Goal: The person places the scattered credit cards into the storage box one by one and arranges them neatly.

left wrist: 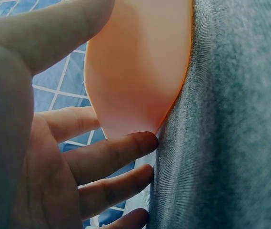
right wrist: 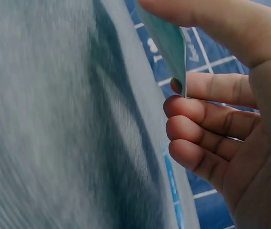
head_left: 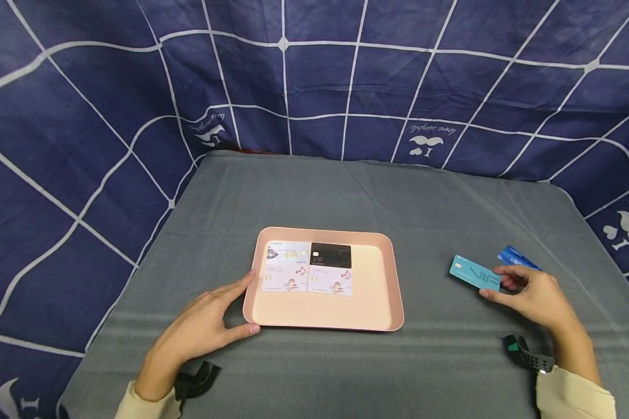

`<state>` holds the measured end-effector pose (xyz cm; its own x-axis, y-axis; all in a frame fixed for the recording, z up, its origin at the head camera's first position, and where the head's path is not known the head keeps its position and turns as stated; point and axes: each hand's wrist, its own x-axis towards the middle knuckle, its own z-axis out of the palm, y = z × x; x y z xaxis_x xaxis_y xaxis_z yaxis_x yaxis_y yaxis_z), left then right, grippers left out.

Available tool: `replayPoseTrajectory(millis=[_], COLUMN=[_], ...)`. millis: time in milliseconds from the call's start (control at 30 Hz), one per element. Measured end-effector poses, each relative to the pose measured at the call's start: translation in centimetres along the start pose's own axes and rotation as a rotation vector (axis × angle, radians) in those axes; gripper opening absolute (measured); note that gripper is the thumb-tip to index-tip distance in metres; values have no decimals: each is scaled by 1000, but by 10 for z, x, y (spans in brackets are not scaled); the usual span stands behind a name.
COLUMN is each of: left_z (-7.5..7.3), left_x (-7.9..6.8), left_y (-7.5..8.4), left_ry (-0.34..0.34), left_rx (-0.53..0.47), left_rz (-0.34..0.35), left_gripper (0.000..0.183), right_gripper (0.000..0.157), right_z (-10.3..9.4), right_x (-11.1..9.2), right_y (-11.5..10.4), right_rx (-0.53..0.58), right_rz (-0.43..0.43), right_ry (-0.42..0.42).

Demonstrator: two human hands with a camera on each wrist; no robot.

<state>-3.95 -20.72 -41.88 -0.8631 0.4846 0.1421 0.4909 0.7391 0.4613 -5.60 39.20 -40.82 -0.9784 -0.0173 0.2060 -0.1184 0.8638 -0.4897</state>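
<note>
A pink tray (head_left: 325, 311) lies on the grey cloth with cards in its left part: a white VIP card (head_left: 287, 254), a black VIP card (head_left: 331, 255), and two pale floral VIP cards (head_left: 285, 278) (head_left: 330, 281). My left hand (head_left: 201, 323) rests at its left side, index fingertip and thumb touching the rim; the left wrist view shows the fingers (left wrist: 111, 155) fairly straight. My right hand (head_left: 542, 297) pinches a teal card (head_left: 474, 272) by its right end, thumb against fingers, raised off the cloth in the right wrist view. Behind that hand lies a blue card (head_left: 516, 257), partly hidden.
A grey cloth (head_left: 314, 192) covers the table. Navy cloth (head_left: 314, 75) with white grid lines stands behind and at both sides. Black bands sit at the wrists, one on the left (head_left: 196, 381) and one on the right (head_left: 529, 355).
</note>
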Motion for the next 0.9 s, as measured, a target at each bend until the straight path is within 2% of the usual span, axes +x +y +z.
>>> replayPoseTrajectory(millis=[367, 633, 900], left_z=[-1, 1, 2], left_x=[-1, 0, 2], left_y=[0, 0, -1], left_ry=[0, 1, 14], left_rx=[3, 6, 8], left_rz=[-5, -9, -1], left_gripper=[91, 90, 92], right_gripper=[46, 46, 50], right_z=[5, 2, 2], right_x=[6, 12, 16], right_y=[-19, -32, -42], right_rx=[-29, -81, -96], right_rz=[-71, -145, -144], right_ry=[21, 50, 41])
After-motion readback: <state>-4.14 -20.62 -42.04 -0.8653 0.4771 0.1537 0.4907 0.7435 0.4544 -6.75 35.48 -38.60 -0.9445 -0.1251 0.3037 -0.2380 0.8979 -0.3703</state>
